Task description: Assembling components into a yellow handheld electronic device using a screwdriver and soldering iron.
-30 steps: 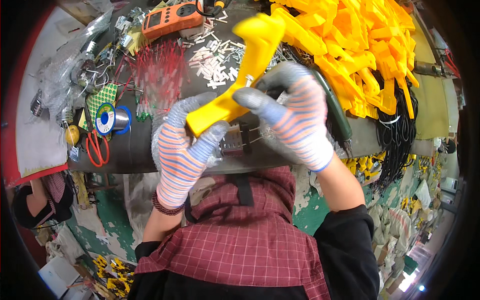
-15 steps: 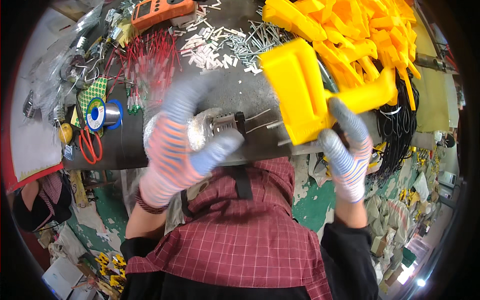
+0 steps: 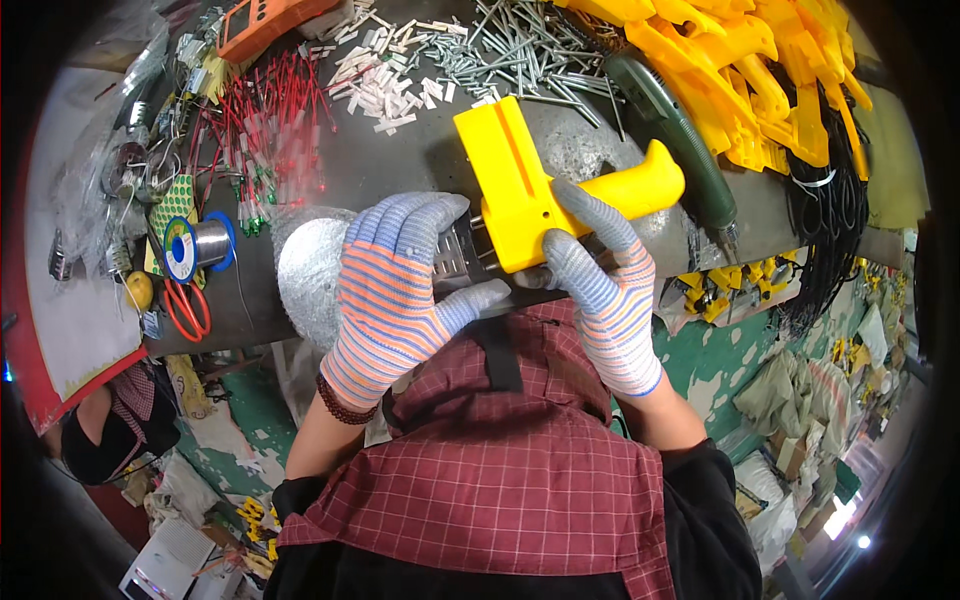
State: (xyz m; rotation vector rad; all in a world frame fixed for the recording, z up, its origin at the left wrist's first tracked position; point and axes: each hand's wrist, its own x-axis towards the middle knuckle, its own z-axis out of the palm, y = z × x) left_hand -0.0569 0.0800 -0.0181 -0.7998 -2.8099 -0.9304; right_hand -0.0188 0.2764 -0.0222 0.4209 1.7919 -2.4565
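The pistol-shaped casing is bright yellow, as are the heaped casings. The left glove and right glove carry orange and blue stripes on white, with greyer fingers. The apron is maroon with a thin white grid, the sleeves black, the bead bracelet dark red-brown. The table is dark grey, the power screwdriver deep green, the meter orange, the cable bundle black. The solder spool has blue rims, and the card green dots on pale yellow.

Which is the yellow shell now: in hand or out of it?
In hand: the right hand has its fingers on the yellow shell near the handle's base.
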